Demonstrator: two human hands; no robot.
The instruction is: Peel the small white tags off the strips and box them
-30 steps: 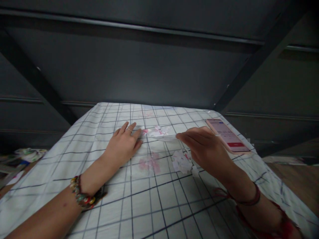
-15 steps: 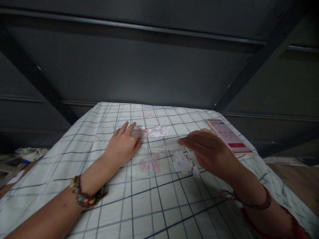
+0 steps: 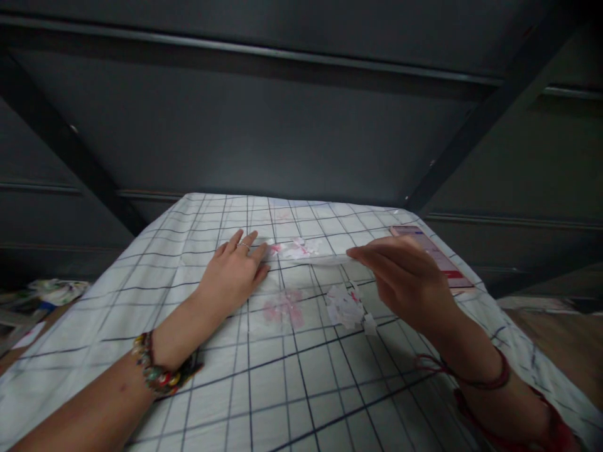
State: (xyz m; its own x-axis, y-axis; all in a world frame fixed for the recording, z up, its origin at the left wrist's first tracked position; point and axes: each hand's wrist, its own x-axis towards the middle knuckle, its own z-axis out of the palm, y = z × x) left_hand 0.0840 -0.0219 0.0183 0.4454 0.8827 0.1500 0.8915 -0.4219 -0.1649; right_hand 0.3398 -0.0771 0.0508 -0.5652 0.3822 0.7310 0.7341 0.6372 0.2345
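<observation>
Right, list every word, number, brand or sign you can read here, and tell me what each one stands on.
None reads clearly.
Pink-edged smartphone: screen partly behind the right hand; its markings, including any on the red bar, are too blurred to read.
Crumpled white scraps: pink or red marks, no legible lettering.
Checked cloth: grid lines, no lettering visible.

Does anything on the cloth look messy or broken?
Yes, a bit messy. White scraps lie loose and crumpled on the cloth, just left of the right hand, with ragged edges as if torn. More scraps lie farther back. The pink patch looks odd too, but it's too blurry to tell if it's a spill.
</observation>
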